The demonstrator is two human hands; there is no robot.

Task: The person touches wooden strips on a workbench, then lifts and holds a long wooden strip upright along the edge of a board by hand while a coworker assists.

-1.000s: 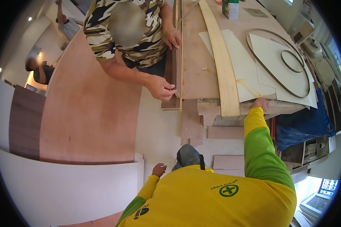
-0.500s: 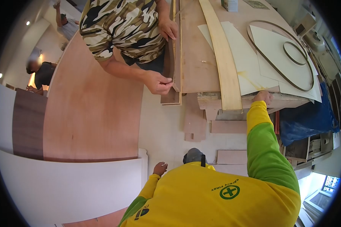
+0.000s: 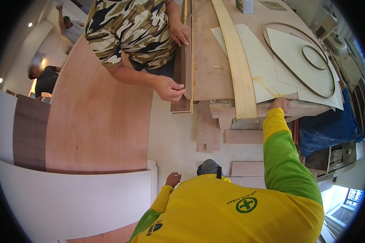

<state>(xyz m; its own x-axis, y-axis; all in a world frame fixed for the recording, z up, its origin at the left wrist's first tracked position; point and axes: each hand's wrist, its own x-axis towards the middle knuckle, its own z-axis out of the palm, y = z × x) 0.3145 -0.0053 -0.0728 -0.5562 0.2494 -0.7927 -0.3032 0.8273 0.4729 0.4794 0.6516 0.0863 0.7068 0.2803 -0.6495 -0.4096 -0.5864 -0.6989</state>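
My right hand [image 3: 280, 104] is closed at the near edge of the worktable [image 3: 219, 106], beside the corner of a white sheet [image 3: 263, 77]. Just left of that hand, a long pale wooden strip [image 3: 241, 73] lies across the table with its end past the edge. My left hand [image 3: 173, 179] hangs low at my side over the floor, fingers apart and loosely bent, with nothing seen in it. Across from me, a co-worker's hand [image 3: 170, 88] pinches near the end of a narrow brown board [image 3: 183, 106]; the co-worker's other hand [image 3: 179, 33] rests farther up it.
A looped dark edging strip [image 3: 267, 44] lies on white sheets. At the left stand a large reddish wood panel [image 3: 97, 113] and a white panel [image 3: 73, 202]. Board offcuts [image 3: 243, 137] are under the table, near blue sheeting [image 3: 328, 131]. Two more people are at the back left.
The view has shifted very slightly. My hands and the co-worker's hands stay nearly in place. In the background, one person's raised arm and another person's arm have moved a little.
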